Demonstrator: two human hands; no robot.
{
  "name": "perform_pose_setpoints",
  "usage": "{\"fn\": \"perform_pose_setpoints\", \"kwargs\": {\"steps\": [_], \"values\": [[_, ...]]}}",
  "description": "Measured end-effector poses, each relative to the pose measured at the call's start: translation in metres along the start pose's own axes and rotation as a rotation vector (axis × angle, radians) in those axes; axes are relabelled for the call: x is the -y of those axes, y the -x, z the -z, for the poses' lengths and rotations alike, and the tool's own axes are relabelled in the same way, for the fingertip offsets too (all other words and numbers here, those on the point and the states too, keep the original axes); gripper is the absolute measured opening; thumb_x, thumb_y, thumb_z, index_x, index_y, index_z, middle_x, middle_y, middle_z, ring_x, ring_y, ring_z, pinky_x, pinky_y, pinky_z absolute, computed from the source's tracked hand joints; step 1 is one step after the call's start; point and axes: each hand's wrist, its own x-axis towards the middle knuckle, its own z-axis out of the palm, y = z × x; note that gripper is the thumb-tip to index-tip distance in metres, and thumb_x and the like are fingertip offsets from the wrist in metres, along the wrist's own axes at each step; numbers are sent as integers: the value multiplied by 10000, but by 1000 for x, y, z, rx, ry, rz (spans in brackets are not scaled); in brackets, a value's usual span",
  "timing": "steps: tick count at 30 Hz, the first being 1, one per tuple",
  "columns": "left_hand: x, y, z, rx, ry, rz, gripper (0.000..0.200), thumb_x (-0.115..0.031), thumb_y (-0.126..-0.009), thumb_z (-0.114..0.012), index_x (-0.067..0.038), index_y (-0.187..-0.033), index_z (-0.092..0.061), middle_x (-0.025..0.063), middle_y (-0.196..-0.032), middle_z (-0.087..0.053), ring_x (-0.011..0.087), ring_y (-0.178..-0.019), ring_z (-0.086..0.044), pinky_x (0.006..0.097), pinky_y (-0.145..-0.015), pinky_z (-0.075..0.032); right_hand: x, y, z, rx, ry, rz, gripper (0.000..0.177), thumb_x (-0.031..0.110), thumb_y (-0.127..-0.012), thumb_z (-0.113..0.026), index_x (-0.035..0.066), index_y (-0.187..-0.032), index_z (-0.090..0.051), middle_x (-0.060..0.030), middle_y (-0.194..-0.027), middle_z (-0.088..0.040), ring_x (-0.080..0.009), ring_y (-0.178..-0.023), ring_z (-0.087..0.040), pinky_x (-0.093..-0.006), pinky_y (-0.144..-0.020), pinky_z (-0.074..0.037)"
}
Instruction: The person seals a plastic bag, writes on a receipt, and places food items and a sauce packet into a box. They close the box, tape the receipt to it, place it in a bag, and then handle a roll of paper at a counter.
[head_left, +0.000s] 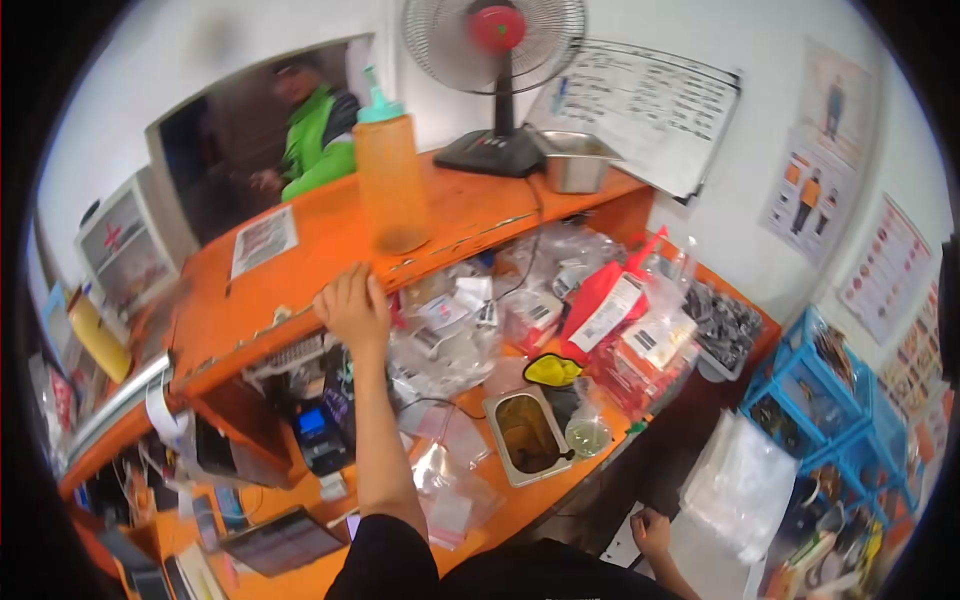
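My left hand [355, 308] rests on the front edge of the orange upper shelf [330, 235], fingers stretched over the wood. Just behind it stands a squeeze bottle [390, 180] of orange liquid with a mint-green nozzle cap. Low on the right, my right hand [652, 532] has its fingers curled in, and whatever it may hold cannot be made out. Beside that hand lies a stack of clear plastic bags [738, 485]. A steel pan [525, 435] with brown residue sits at the counter's edge between my hands.
Plastic-wrapped goods [440, 345], a red packet [605, 305] and a yellow pouch [553, 370] crowd the counter. A fan [497, 85] and a steel container [575, 160] stand on the shelf. Blue baskets [815, 390] are at right. A person in a green jacket [318, 140] is beyond the opening.
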Motion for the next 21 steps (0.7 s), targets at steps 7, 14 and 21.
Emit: {"fn": "perform_pose_setpoints", "kwargs": {"steps": [7, 14, 21], "values": [[2, 0, 9, 121, -59, -115, 251, -255, -862, -539, -87, -1004, -658, 102, -993, -651, 284, -923, -587, 414, -827, -386, -9, -1, -5, -82, 12, 107, 210, 240, -739, -605, 43, -667, -596, -173, -605, -575, -374, -587, -572, -448, -554, -452], [27, 8, 3, 296, -225, -204, 403, -389, -918, -449, -135, -1203, -577, 51, -1154, -607, 255, -1027, -542, 441, -879, -353, -9, 11, -5, -106, 77, -16, 263, 324, -761, -601, 71, -824, -629, -162, -758, -633, -365, -741, -607, -459, -675, -487], [12, 2, 6, 334, 226, 107, 410, -358, -916, -456, -38, -1100, -635, 156, -1076, -631, 301, -929, -601, 417, -791, -448, 14, 49, 29, -72, -191, -39, 269, 320, -852, -544, 63, -798, -608, -161, -715, -615, -357, -691, -598, -439, -628, -466]]}}
